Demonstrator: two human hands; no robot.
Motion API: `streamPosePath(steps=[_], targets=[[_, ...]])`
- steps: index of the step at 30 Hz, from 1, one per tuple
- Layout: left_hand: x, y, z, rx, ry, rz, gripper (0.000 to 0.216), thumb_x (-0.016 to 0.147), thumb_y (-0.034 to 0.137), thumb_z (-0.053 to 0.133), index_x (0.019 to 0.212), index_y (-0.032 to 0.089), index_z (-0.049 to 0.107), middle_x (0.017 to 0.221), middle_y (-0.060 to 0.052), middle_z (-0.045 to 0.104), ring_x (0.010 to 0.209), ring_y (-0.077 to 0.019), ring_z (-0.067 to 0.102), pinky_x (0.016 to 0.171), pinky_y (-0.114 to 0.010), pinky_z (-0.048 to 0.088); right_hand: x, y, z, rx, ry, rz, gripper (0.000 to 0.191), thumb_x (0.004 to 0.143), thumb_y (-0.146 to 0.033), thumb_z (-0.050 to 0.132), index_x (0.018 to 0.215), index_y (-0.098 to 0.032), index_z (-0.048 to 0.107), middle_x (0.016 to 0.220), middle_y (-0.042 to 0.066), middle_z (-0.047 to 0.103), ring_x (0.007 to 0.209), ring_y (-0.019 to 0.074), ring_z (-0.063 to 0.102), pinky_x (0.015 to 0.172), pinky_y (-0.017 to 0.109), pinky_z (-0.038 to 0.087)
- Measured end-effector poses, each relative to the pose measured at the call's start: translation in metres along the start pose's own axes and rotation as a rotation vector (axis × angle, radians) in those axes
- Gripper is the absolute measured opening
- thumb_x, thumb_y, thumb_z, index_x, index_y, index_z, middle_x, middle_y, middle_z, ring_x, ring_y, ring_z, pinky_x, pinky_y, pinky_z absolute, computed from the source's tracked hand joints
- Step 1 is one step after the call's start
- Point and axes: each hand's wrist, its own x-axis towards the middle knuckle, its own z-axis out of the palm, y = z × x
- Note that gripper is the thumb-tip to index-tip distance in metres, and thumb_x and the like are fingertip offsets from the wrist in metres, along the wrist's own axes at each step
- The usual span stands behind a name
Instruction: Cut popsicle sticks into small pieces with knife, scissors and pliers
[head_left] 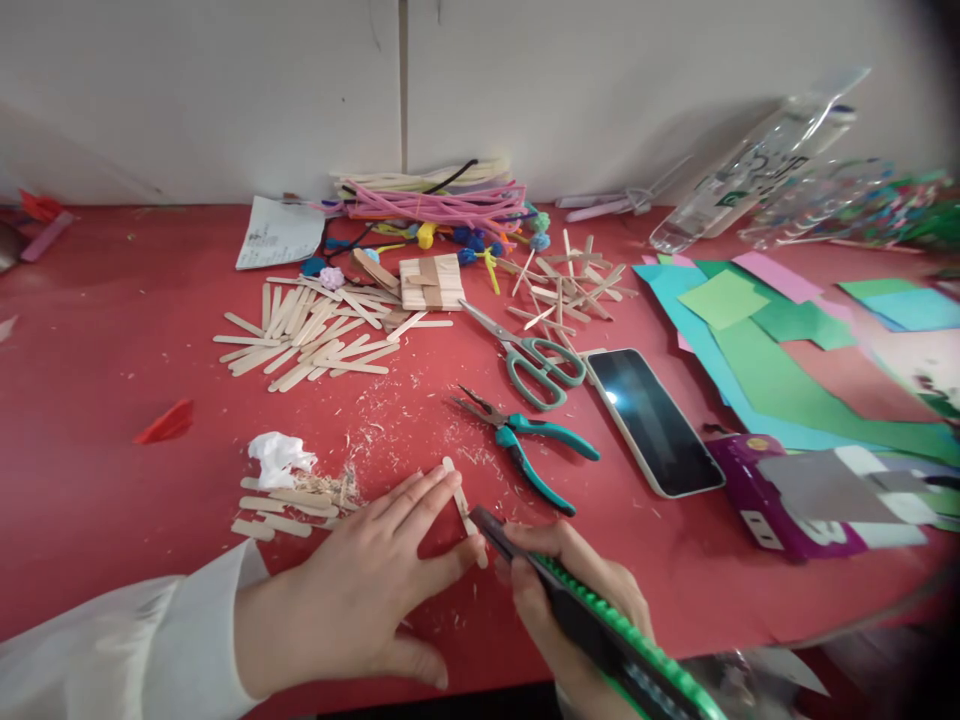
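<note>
My left hand (375, 580) lies spread on the table, its fingertips pressing a wooden craft stick (460, 500) flat against the red surface. In my right hand (570, 590) is a black and green utility knife (600, 620), gripped along its handle. The knife's tip rests on or just over the middle of the stick; whether it touches, I cannot tell. Just beyond the stick lie pliers (517, 440) with teal handles, jaws apart. Left of my left hand are several short craft sticks (281, 515), wood shavings (341, 487) and a crumpled white tissue (277, 458).
Grey-green scissors (525, 355) and a phone (652, 420) lie beyond the pliers. Piled craft sticks (307, 330), a stick bundle (432, 283), split sticks (577, 285) and pipe cleaners (442, 203) fill the back. Coloured paper (795, 370), a purple packet (787, 500) and a plastic bottle (750, 170) are right.
</note>
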Motion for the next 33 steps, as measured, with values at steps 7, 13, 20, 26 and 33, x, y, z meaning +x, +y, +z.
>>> streamPosePath(steps=[7, 13, 20, 26, 33], targets=[[0.001, 0.0, 0.001, 0.006, -0.025, 0.003, 0.086, 0.07, 0.073, 0.054, 0.137, 0.021, 0.04, 0.148, -0.027, 0.022, 0.132, -0.0446, 0.029, 0.095, -0.055, 0.04, 0.001, 0.017, 0.0, 0.503, 0.005, 0.375, 0.019, 0.082, -0.04, 0.06, 0.085, -0.021, 0.06, 0.061, -0.001, 0.069, 0.053, 0.0152, 0.067, 0.054, 0.026, 0.056], [-0.001, -0.001, 0.003, -0.014, -0.022, -0.004, 0.086, 0.07, 0.073, 0.055, 0.139, 0.024, 0.037, 0.15, -0.022, 0.02, 0.134, -0.0422, 0.025, 0.099, -0.054, 0.037, 0.0, 0.011, -0.011, 0.388, 0.008, 0.309, 0.022, 0.081, -0.04, 0.063, 0.092, -0.022, 0.061, 0.071, 0.002, 0.072, 0.063, 0.0182, 0.07, 0.06, 0.027, 0.057], [-0.001, -0.001, 0.004, -0.048, 0.029, 0.005, 0.088, 0.067, 0.069, 0.062, 0.138, 0.022, 0.038, 0.152, -0.022, 0.017, 0.133, -0.0422, 0.028, 0.102, -0.054, 0.033, -0.003, 0.001, -0.012, -0.018, -0.052, -0.019, 0.01, 0.083, -0.025, 0.054, 0.088, -0.026, 0.062, 0.063, -0.003, 0.069, 0.051, 0.0125, 0.064, 0.05, 0.019, 0.049], [0.0, -0.001, 0.003, -0.062, 0.021, 0.001, 0.088, 0.067, 0.068, 0.064, 0.138, 0.023, 0.038, 0.152, -0.02, 0.017, 0.134, -0.0421, 0.024, 0.102, -0.054, 0.034, -0.001, 0.008, -0.009, -0.078, -0.035, -0.159, 0.013, 0.083, -0.021, 0.051, 0.09, -0.026, 0.06, 0.066, -0.004, 0.069, 0.05, 0.0104, 0.064, 0.051, 0.018, 0.049], [0.0, 0.0, -0.001, -0.045, -0.013, -0.013, 0.085, 0.069, 0.068, 0.061, 0.138, 0.024, 0.039, 0.151, -0.02, 0.021, 0.135, -0.0407, 0.026, 0.101, -0.054, 0.034, 0.0, 0.006, -0.008, -0.162, -0.018, -0.157, 0.012, 0.083, -0.025, 0.05, 0.087, -0.025, 0.061, 0.063, -0.002, 0.068, 0.048, 0.013, 0.064, 0.05, 0.021, 0.051]])
